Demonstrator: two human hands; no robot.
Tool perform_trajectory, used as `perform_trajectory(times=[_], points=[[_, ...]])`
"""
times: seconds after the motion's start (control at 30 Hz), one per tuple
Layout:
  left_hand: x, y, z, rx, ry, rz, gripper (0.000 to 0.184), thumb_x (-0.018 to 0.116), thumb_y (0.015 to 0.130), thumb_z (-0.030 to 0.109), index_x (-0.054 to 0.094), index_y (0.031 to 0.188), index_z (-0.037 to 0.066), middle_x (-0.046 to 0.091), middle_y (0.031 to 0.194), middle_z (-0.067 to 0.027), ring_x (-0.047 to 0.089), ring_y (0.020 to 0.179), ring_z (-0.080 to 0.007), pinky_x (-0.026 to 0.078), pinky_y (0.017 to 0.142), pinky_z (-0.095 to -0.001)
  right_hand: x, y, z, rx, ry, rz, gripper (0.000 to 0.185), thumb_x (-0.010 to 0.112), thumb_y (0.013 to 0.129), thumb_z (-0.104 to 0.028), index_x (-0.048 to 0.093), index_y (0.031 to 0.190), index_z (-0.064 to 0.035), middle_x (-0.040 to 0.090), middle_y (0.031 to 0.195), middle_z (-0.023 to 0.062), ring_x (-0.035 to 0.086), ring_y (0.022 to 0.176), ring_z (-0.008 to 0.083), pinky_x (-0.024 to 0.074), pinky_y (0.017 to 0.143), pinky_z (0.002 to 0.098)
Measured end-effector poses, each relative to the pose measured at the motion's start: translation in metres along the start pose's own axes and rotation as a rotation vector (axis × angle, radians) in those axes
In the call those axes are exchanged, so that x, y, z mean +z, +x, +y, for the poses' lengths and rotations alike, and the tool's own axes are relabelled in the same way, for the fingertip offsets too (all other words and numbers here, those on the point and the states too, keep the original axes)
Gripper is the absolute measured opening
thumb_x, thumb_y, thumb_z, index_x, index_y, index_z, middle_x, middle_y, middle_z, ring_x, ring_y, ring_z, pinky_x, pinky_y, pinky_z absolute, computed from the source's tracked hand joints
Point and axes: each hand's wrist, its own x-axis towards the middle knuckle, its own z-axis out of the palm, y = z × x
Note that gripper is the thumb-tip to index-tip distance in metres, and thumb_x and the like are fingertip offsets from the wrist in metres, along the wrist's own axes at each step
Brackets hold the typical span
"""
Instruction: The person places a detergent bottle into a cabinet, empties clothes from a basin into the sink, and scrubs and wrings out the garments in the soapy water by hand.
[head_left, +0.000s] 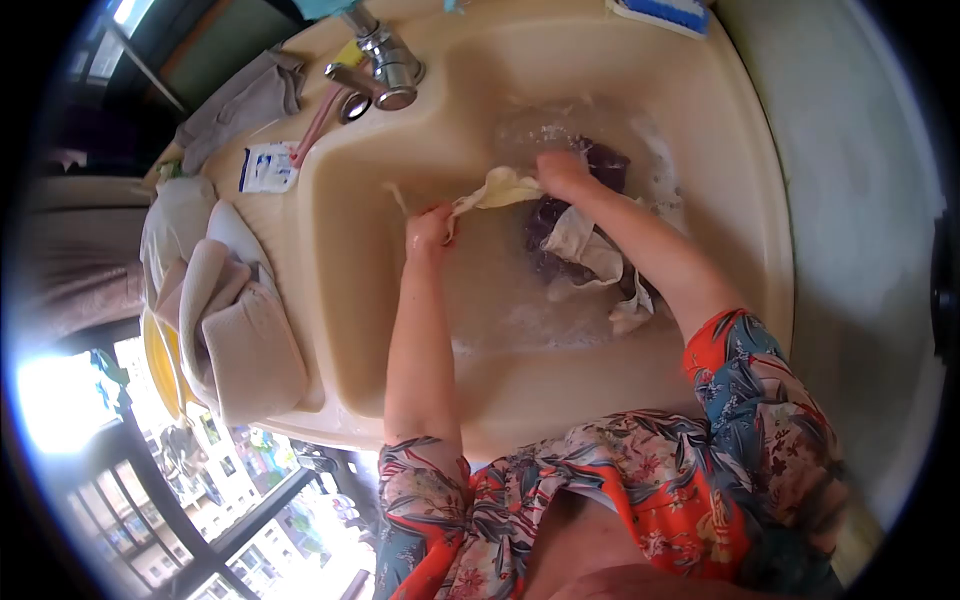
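Note:
A narrow cream cloth (498, 190), its exact kind unclear, is stretched between my two hands above the soapy water (490, 290) of the beige sink (345, 250). My left hand (430, 228) is closed around one end, near the sink's left wall, and a short tail of cloth sticks up past it. At the other end my right hand (563, 175) is closed too, its fingertips partly hidden. Under my right forearm, a dark purple cloth (605, 165) lies in the water. Crumpled whitish cloth pieces (582, 245) rest against it.
A chrome faucet (385, 70) rises at the sink's back left. On the left ledge lie a grey cloth (245, 105), a white and blue packet (268, 167), a pink-handled brush (318, 122) and folded beige cloths (245, 340). A blue and white brush (660, 14) sits on the back rim.

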Motion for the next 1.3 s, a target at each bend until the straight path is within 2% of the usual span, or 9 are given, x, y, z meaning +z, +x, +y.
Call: perform_trajectory(times=[0.17, 0.27, 0.37, 0.47, 0.67, 0.77, 1.0, 1.2, 1.3], points=[[-0.026, -0.011, 0.007, 0.321, 0.486, 0.222, 0.024, 0.055, 0.066, 0.014, 0.064, 0.087, 0.004, 0.063, 0.081, -0.0098, 0.059, 0.077, -0.0179, 0.045, 0.068, -0.0283, 0.006, -0.02, -0.051, -0.182, 0.004, 0.277, 0.042, 0.058, 0.067, -0.023, 0.054, 0.107, -0.0103, 0.058, 0.101, 0.0103, 0.052, 0.1, 0.0295, 0.0248, 0.09, 0.0576], [-0.022, -0.029, 0.016, 0.398, 0.489, 0.161, 0.027, 0.056, 0.069, 0.017, 0.062, 0.091, 0.003, 0.063, 0.084, -0.0109, 0.06, 0.077, -0.0192, 0.046, 0.07, -0.0311, 0.017, -0.029, -0.076, -0.26, -0.341, -0.308, 0.041, 0.056, 0.07, -0.016, 0.053, 0.111, -0.0117, 0.051, 0.115, 0.0114, 0.037, 0.118, 0.0266, 0.0162, 0.096, 0.0561], [-0.01, -0.073, 0.032, 0.159, 0.253, -0.076, 0.034, 0.056, 0.075, 0.025, 0.057, 0.1, 0.002, 0.06, 0.09, -0.0127, 0.059, 0.079, -0.0218, 0.046, 0.071, -0.0376, 0.032, -0.035, -0.066, -0.273, -0.287, -0.385, 0.038, 0.055, 0.07, -0.013, 0.054, 0.107, -0.0125, 0.055, 0.108, 0.0105, 0.041, 0.112, 0.0261, 0.017, 0.095, 0.0564], [0.002, -0.093, 0.026, -0.1, 0.03, -0.252, 0.045, 0.05, 0.081, 0.037, 0.05, 0.107, 0.001, 0.059, 0.093, -0.0145, 0.058, 0.082, -0.0266, 0.046, 0.072, -0.0438, -0.015, -0.048, -0.072, -0.361, -0.181, 0.016, 0.027, 0.052, 0.07, -0.006, 0.057, 0.096, -0.0113, 0.058, 0.096, 0.0083, 0.048, 0.102, 0.0268, 0.025, 0.091, 0.0544], [0.02, -0.123, 0.028, -0.175, -0.768, -0.503, 0.044, 0.044, 0.084, 0.044, 0.048, 0.099, 0.003, 0.057, 0.093, -0.0147, 0.057, 0.084, -0.0306, 0.045, 0.074, -0.047, -0.066, -0.128, -0.106, -1.016, 0.297, 0.365, 0.02, 0.046, 0.067, 0.005, 0.052, 0.083, -0.0068, 0.054, 0.077, 0.0101, 0.052, 0.078, 0.0289, 0.0406, 0.074, 0.0395], [0.022, -0.09, 0.02, -0.086, -0.955, -0.577, 0.027, 0.047, 0.084, 0.031, 0.049, 0.097, 0.007, 0.057, 0.09, -0.012, 0.056, 0.08, -0.0259, 0.046, 0.072, -0.0412, -0.066, -0.159, -0.103, -1.002, 0.363, 0.306, 0.016, 0.046, 0.066, 0.007, 0.051, 0.075, -0.0052, 0.054, 0.075, 0.0108, 0.051, 0.077, 0.032, 0.043, 0.07, 0.0343], [0.023, -0.106, 0.034, 0.16, -0.902, -0.57, 0.038, 0.055, 0.078, 0.044, 0.049, 0.1, 0.013, 0.055, 0.09, -0.0046, 0.053, 0.081, -0.0222, 0.046, 0.068, -0.0429, -0.117, -0.147, -0.096, -0.755, 0.948, -0.116, 0.01, 0.051, 0.07, 0.002, 0.054, 0.078, -0.0036, 0.057, 0.078, -0.0016, 0.052, 0.077, 0.0065, 0.042, 0.069, 0.0223], [0.009, -0.144, 0.042, 0.415, -0.442, -0.702, 0.037, 0.065, 0.071, 0.035, 0.052, 0.098, 0.014, 0.053, 0.094, -0.0022, 0.05, 0.089, -0.0172, 0.048, 0.063, -0.044, -0.085, -0.087, -0.099, -0.54, 1.499, -0.139, 0.011, 0.052, 0.072, -0.005, 0.055, 0.083, -0.0041, 0.056, 0.094, 0.0048, 0.053, 0.083, 0.0119, 0.0433, 0.074, 0.0249], [0.013, -0.151, 0.046, 0.334, -0.454, -0.747, 0.024, 0.062, 0.07, 0.022, 0.053, 0.09, 0.012, 0.056, 0.076, -0.0049, 0.054, 0.067, -0.0179, 0.047, 0.054, -0.0344, -0.085, -0.084, -0.096, -0.525, 1.563, -0.275, 0.02, 0.052, 0.072, -0.009, 0.054, 0.092, -0.0045, 0.048, 0.114, 0.012, 0.052, 0.093, 0.0194, 0.0434, 0.081, 0.0307]])
